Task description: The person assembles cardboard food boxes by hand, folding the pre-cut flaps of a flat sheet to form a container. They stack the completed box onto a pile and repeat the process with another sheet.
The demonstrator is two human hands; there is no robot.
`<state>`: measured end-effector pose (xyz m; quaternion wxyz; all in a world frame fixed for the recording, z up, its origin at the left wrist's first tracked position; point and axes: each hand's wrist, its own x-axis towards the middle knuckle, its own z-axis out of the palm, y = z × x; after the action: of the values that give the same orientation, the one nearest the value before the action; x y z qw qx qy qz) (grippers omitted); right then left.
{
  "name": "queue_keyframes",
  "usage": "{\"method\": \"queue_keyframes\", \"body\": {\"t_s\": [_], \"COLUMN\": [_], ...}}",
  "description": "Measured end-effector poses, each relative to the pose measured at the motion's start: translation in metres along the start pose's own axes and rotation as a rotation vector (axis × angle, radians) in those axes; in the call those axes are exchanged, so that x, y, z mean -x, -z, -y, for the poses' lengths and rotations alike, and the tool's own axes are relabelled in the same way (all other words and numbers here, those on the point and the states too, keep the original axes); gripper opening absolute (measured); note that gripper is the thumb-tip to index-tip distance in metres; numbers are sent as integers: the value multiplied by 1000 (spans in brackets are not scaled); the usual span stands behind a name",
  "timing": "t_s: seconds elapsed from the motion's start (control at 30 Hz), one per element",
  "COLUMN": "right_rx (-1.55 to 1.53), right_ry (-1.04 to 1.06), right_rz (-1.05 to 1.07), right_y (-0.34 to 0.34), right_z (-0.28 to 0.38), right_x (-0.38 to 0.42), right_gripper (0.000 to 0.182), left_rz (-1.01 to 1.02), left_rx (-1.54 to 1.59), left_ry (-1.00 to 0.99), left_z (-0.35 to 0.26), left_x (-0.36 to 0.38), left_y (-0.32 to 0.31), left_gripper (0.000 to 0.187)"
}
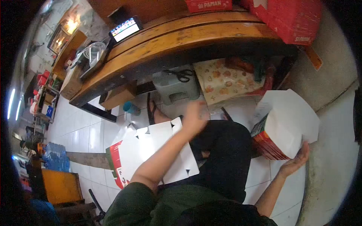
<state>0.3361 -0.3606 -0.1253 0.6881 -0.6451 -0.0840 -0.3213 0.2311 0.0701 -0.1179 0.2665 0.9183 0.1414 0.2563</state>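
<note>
A flat die-cut carton (151, 150), white inside with a red and green printed edge, lies across my lap, under my left forearm. My left hand (197, 117) is raised just beyond the carton's right corner, its fingers smeared by motion. On my right, a stack of nested folded cartons (281, 132) shows white insides and red and green printed sides. My right hand (296, 161) grips the stack's lower near corner, with the thumb side against the white panel.
A wooden bench (181, 39) runs ahead, with a lit phone (126, 30) and red printed boxes (290, 22) on it. Beneath are a grey plastic stool (175, 88) with black scissors (183, 75), a patterned bag (230, 81) and a teal cup (131, 108).
</note>
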Motion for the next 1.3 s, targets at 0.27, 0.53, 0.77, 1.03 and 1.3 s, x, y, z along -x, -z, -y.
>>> {"method": "queue_keyframes", "body": {"t_s": [0.27, 0.53, 0.77, 1.03, 1.3], "right_rx": [280, 130, -253, -581, -729], "right_ry": [323, 589, -351, 235, -362], "right_rz": [12, 293, 1092, 963, 660], "right_y": [-10, -115, -183, -222, -228], "right_z": [57, 123, 170, 219, 246], "right_x": [-32, 23, 130, 149, 170], "right_gripper": [58, 35, 85, 22, 14], "left_rz": [375, 281, -182, -499, -316], "left_rx": [-608, -587, -31, 371, 1901], "left_ry": [142, -142, -286, -64, 555], "left_z": [84, 85, -3, -69, -74], "left_x": [108, 143, 118, 133, 137], "left_y": [140, 144, 213, 256, 230], "left_gripper": [36, 35, 25, 31, 61]}}
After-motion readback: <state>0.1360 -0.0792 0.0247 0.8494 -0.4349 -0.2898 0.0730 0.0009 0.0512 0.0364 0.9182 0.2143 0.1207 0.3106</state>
